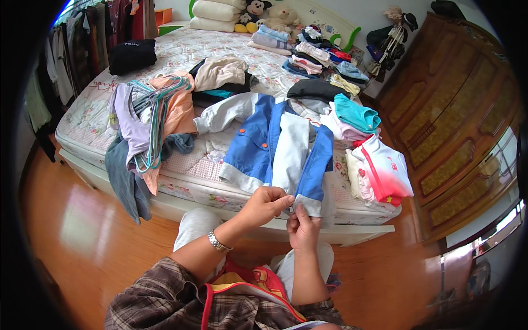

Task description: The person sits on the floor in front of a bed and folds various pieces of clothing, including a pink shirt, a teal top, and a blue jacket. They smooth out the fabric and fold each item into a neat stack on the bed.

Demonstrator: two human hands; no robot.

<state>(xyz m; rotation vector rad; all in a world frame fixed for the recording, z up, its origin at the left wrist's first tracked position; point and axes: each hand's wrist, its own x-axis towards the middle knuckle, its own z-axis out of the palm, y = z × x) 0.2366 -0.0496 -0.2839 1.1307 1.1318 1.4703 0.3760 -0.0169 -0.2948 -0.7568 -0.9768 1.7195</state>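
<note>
Here, mid-frame across the bed (184, 49), lies the blue-and-grey jacket (250, 154), left hand (267, 206) and right hand (304, 230) pinching its hem (309, 205) between thumbs and fingers (278, 194), where a light, even pull should best keep soft-looking grey fabric square below smooth blue panels (314, 170) and round orange buttons (264, 146).

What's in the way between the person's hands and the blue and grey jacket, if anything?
Nothing I can see! The left hand and right hand are already on the blue and grey jacket, at its bottom edge. The white and red top sits off to the right.
</note>
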